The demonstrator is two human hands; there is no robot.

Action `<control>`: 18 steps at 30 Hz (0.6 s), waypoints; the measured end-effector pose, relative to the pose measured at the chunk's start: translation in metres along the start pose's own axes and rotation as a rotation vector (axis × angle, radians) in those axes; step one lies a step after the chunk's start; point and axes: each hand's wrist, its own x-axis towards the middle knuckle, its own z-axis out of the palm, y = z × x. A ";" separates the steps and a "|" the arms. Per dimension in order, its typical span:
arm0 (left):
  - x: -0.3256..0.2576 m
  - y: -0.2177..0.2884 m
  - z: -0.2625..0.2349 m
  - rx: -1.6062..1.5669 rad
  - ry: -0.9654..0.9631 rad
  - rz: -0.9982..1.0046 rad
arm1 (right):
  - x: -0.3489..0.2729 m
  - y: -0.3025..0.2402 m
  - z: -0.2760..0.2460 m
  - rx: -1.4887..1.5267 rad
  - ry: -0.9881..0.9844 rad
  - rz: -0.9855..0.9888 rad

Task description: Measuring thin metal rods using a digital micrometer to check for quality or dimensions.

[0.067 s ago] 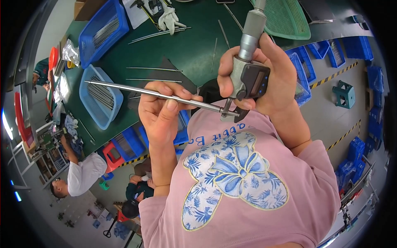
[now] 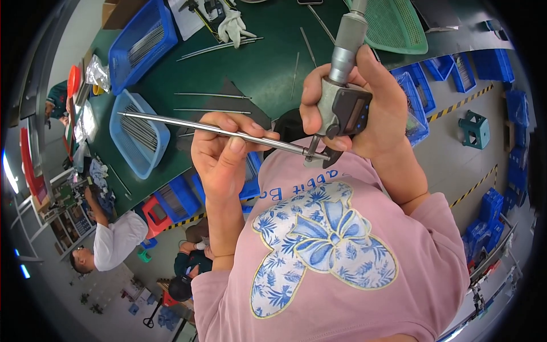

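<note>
My left hand (image 2: 219,151) pinches a long thin metal rod (image 2: 171,121) between thumb and fingers. The rod slants from upper left down to the right, and its right end sits in the jaw of a digital micrometer (image 2: 342,105). Wrapped around the micrometer's frame is my right hand (image 2: 382,108), its thumb up beside the grey barrel. The display faces right, too small to read. Several similar rods (image 2: 211,96) lie on the green table (image 2: 262,74) beyond my left hand.
A light blue basket (image 2: 156,162) and a darker blue basket (image 2: 117,71) hold many rods at the left. White gloves (image 2: 232,27) lie at the back; a green basket (image 2: 410,34) stands back right. Blue bins and a green stool (image 2: 474,130) are on the floor; other people work at the left.
</note>
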 end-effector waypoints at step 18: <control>-0.005 0.003 -0.002 0.043 0.035 0.006 | 0.000 0.005 0.005 0.010 0.031 0.021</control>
